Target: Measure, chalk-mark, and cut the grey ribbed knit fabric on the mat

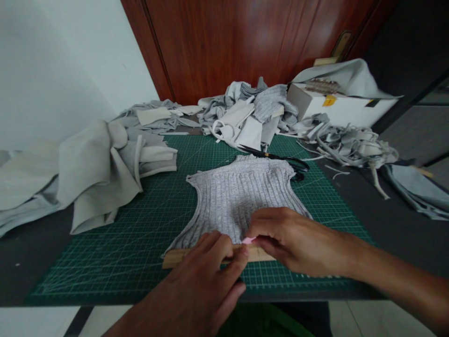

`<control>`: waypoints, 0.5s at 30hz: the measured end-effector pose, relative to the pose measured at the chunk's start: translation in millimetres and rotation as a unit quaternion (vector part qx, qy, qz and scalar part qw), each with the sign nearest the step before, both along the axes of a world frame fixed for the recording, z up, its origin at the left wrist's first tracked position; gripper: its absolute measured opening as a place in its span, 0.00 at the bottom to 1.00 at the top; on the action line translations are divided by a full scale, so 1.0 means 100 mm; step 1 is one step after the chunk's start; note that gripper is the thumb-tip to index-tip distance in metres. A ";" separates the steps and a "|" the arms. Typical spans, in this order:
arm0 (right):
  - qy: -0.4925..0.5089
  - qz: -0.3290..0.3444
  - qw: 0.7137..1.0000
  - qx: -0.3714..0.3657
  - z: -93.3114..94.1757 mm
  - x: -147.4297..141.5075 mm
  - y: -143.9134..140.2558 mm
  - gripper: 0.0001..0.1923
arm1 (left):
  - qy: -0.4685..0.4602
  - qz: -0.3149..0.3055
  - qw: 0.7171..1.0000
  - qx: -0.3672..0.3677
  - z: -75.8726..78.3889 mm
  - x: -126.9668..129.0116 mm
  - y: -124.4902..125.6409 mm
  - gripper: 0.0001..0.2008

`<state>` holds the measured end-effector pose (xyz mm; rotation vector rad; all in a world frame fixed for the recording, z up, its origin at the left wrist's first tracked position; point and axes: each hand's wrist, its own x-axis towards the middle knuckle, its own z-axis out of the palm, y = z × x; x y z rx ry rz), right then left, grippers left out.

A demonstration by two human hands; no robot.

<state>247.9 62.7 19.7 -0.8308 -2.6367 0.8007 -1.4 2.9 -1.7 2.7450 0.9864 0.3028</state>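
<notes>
A grey ribbed knit piece [238, 192] lies spread on the green cutting mat [154, 210], its near edge along a wooden ruler [175, 256]. My left hand [206, 276] grips the ruler near its middle, fingertips on top at the fabric's edge. Between the pinched fingers of my right hand [291, 238] is a small pink piece of tailor's chalk [248, 240]. Its tip meets the knit right beside the ruler. My right hand covers the ruler's right part. Black-handled scissors [273, 157] rest beyond the top of the knit piece.
Light grey fabric pieces [91, 173] are heaped on the left. More scraps [252, 112] pile up at the back by a wooden door [224, 47]. A white box [336, 105] stands at back right, with tangled fabric strips [358, 145] before it.
</notes>
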 end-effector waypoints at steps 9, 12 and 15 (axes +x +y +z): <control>-0.027 -0.034 0.999 -0.001 0.05 0.19 0.00 0.11 | -0.013 -0.009 1.000 0.000 0.01 0.00 0.03 0.20; -0.006 -0.021 1.000 -0.001 0.02 0.08 0.00 0.10 | -0.027 -0.011 0.999 0.024 -0.01 -0.02 0.06 0.22; -0.016 -0.006 1.000 -0.003 0.03 0.11 -0.01 0.11 | -0.047 -0.007 0.998 0.039 -0.05 -0.03 0.09 0.22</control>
